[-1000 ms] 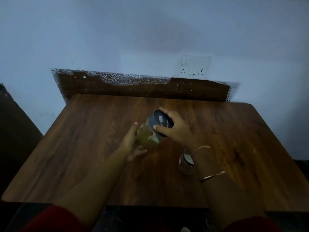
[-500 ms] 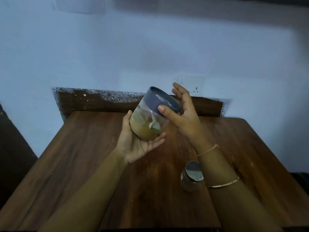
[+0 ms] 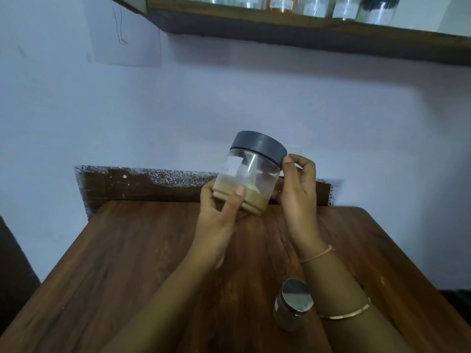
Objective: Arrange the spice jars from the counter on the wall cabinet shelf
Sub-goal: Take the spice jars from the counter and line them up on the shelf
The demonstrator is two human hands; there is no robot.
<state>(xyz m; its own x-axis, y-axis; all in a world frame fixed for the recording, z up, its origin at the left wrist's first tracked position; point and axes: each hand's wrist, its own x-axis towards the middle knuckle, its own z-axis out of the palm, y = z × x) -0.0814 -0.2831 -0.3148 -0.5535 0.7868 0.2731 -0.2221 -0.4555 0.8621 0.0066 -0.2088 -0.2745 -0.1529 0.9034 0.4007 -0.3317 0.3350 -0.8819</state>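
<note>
Jar [image 3: 251,174] held between left hand [image 3: 219,212] and right hand [image 3: 298,189].

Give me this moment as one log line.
jar: off counter, lid on | left hand: grips its base | right hand: grips near lid | small jar: on counter | shelf: above, holds jars

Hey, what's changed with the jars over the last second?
The big jar rose and turned from tilted to nearly upright. The left hand now grips its base; the right hand shifted from the lid top to its side. The small jar stayed on the table.
</note>
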